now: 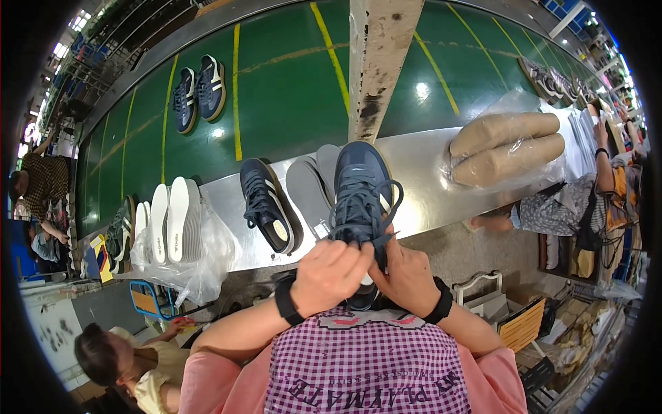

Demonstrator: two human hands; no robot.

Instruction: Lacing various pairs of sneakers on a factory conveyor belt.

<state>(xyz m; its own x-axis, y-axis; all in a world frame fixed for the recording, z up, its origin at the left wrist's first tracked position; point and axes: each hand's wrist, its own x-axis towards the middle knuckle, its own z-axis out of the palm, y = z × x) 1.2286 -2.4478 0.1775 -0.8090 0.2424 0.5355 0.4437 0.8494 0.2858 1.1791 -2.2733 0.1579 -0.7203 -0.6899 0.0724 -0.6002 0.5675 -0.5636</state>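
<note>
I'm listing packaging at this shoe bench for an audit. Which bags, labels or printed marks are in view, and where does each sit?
Clear plastic bag: right on the steel bench, holding tan shoe forms.
Clear plastic bag: left bench edge, crumpled under white soles.
Pale tag: inside the navy shoe beside the left hand.
Small printed patch: on a grey insole.
</note>
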